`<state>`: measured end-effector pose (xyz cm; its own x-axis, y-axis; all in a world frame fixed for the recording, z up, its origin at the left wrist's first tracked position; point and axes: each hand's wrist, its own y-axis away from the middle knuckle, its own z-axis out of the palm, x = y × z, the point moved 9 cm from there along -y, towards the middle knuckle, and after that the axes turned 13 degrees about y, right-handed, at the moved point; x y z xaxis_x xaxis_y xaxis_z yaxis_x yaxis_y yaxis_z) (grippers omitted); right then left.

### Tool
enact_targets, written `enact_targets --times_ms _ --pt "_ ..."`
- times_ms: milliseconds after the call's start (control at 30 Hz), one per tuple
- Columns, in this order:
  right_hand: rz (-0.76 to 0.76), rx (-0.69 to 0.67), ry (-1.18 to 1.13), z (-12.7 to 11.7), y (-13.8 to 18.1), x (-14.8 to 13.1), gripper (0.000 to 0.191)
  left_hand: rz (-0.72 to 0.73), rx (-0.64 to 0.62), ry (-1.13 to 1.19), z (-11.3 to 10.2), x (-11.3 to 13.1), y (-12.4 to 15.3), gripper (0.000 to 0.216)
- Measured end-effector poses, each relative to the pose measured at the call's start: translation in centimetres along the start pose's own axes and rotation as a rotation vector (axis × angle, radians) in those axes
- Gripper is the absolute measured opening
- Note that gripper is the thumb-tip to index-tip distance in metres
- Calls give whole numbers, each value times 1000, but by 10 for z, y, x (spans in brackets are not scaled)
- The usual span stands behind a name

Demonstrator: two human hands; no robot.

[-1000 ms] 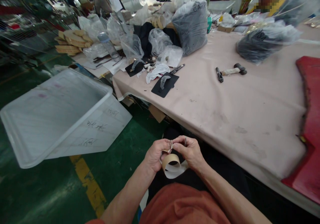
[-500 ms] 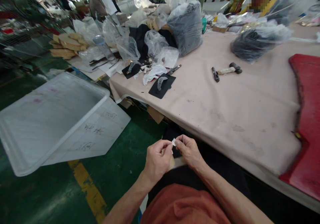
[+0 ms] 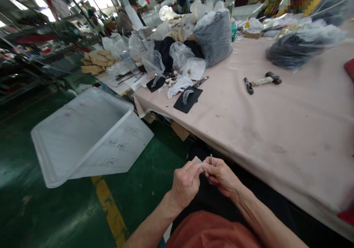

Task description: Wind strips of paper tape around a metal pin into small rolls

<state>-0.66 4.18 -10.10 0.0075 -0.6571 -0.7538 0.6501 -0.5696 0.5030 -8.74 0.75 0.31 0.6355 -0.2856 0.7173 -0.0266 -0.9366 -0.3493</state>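
My left hand is closed in front of my lap, pinching a small pale piece that looks like paper or thin sheet. My right hand meets it fingertip to fingertip, its thumb and forefinger closed at the edge of that piece. A slim grey stick-like thing pokes up from between the right-hand fingers; its lower part is hidden. Both hands are held low, just off the near edge of the pink-covered table.
On the table lie a hammer, a black flat piece with a curved grey strip, and plastic-wrapped bundles. A large white bin stands on the green floor at left. Red material shows at the right edge. People are in the background.
The view has swung left, so the table things sit further right and less red material shows. My left hand has turned, its back now more toward me; the pale piece shows above its fingers.
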Motion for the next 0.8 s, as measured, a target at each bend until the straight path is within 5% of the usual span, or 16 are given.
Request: enact_targets --times_ms 100,200,367,600,733,800 --pt "-90 101 71 -9 0 -2 49 -122 17 93 0 -13 3 21" --pt "-211 173 301 -14 5 -8 42 -394 32 302 4 -37 10 25" --pt "-270 111 373 -12 9 -6 39 -829 81 573 14 -67 32 31" --pt "-186 91 176 -5 6 -4 32 -878 7 575 19 -82 43 42" --pt "-205 197 311 -17 5 -13 18 -910 -5 274 10 -108 48 50" --pt "-198 249 439 -28 8 -16 11 -901 -125 105 17 -115 45 48"
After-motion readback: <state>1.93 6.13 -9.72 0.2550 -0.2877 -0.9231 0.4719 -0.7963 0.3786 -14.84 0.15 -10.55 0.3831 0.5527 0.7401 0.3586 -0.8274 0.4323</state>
